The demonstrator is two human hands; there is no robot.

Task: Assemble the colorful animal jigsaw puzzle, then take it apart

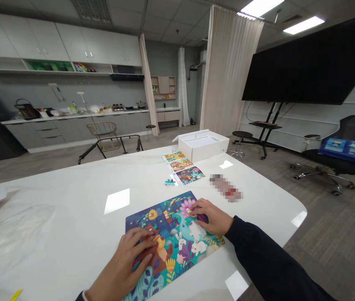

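Observation:
A colourful jigsaw puzzle board (171, 234) with animals and plants lies flat on the white table (80, 196) in front of me. My left hand (130, 261) rests flat on the board's lower left part, fingers stretched out over an orange piece. My right hand (209, 217) sits on the board's right edge with its fingers curled, pressing on a dark purple piece (201, 218).
Beyond the board lie three small puzzle picture cards (183, 166), a few loose pieces (169, 182) and an open white box (203, 144). A blurred object (226, 188) lies to the right. Clear plastic wrap (8, 234) covers the table's left. Office chair (337, 159) stands right.

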